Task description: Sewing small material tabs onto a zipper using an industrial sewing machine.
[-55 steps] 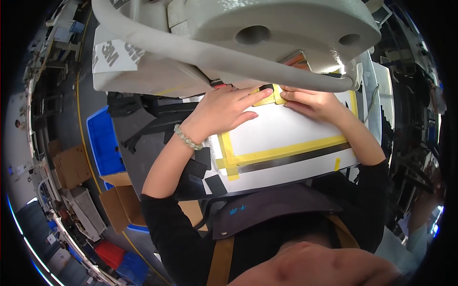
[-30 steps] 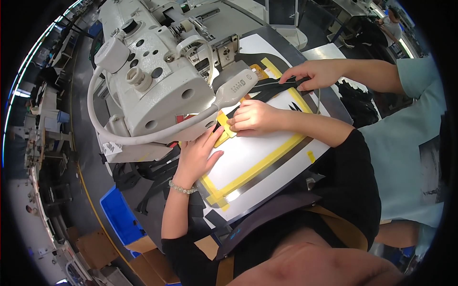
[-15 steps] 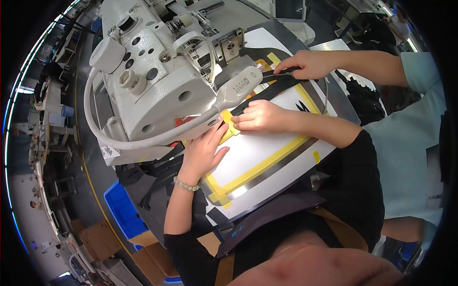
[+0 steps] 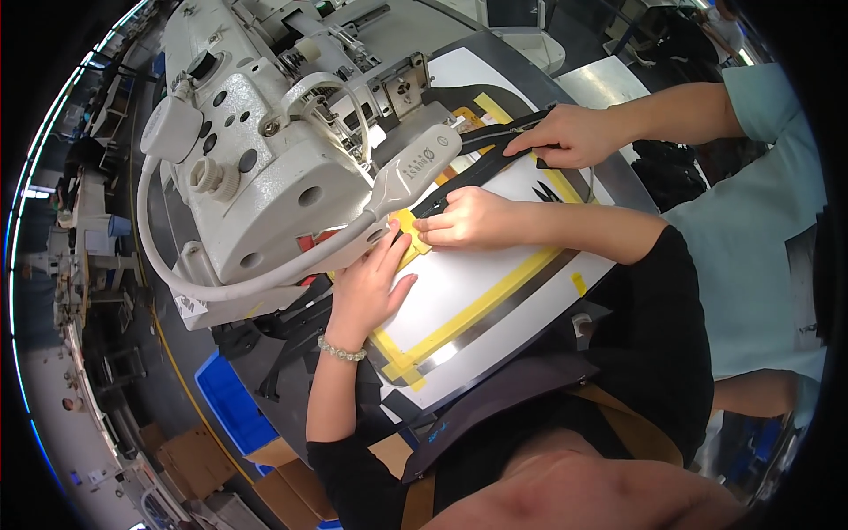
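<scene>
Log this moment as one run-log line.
left hand: flat on white template | right hand: pressing yellow tape | co-worker's hand: on black strip | sewing machine: above

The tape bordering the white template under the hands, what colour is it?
Yellow tape, seen clearly in the head view.

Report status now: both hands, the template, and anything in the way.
Left hand flat on white template, open. Right hand pinching yellow tape at its edge. Another person's hand on the black strip, beside the sewing machine.
</scene>
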Action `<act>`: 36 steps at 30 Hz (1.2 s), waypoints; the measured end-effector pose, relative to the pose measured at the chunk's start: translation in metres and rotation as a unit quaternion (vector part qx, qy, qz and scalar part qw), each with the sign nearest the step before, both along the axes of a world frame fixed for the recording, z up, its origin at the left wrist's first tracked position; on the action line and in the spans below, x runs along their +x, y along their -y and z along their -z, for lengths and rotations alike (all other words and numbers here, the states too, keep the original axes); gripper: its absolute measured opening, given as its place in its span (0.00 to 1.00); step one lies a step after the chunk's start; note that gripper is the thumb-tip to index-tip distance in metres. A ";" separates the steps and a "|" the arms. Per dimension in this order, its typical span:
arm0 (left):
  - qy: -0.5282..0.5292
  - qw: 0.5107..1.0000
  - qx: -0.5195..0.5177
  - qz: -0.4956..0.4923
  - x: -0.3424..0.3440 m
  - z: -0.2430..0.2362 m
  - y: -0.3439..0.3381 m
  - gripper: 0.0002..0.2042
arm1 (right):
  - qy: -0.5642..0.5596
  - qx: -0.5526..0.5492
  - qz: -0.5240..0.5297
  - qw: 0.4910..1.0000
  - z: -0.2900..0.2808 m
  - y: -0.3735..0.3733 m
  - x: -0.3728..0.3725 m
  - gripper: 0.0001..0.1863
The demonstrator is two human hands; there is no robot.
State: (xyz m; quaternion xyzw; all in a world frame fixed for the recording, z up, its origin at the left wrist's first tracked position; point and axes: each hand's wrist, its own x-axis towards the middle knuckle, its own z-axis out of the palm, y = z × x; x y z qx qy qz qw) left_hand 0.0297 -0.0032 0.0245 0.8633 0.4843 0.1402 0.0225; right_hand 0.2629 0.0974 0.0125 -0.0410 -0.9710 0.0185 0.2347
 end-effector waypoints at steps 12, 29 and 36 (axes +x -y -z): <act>-0.002 1.000 0.024 0.003 0.000 0.000 0.003 0.28 | 0.033 0.056 0.054 0.996 -0.002 0.016 0.002 0.11; -0.029 0.999 -0.007 -0.019 -0.002 0.001 0.006 0.28 | 0.018 0.061 0.084 0.994 0.006 0.018 0.000 0.12; -0.016 1.000 0.002 -0.011 -0.001 0.000 0.004 0.28 | 0.033 0.043 0.088 0.995 0.001 0.021 -0.001 0.11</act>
